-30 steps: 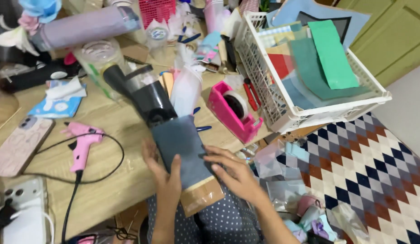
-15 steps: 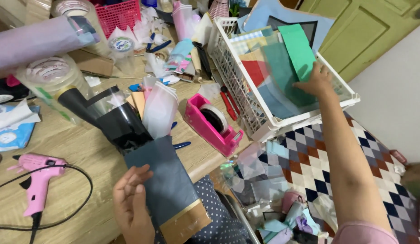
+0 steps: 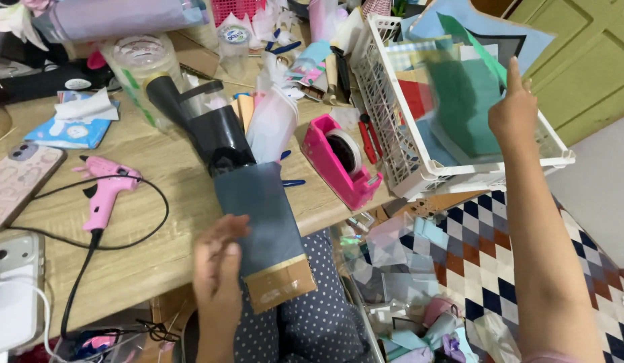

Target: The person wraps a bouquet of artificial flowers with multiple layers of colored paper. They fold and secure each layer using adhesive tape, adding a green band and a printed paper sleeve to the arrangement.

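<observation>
- While the left hand rests flat, fingers spread, on it, the dark blue paper-wrapped cardboard box overhangs the wooden worktop, its brown end bare.
- Its long axis runs from the worktop toward the person's lap.
- Right hand, forefinger raised, blurs over coloured sheets in the white plastic basket; its grip is unclear.

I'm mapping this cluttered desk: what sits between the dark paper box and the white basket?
In the head view, a pink tape dispenser sits on the table between the dark paper box and the white basket.
</observation>
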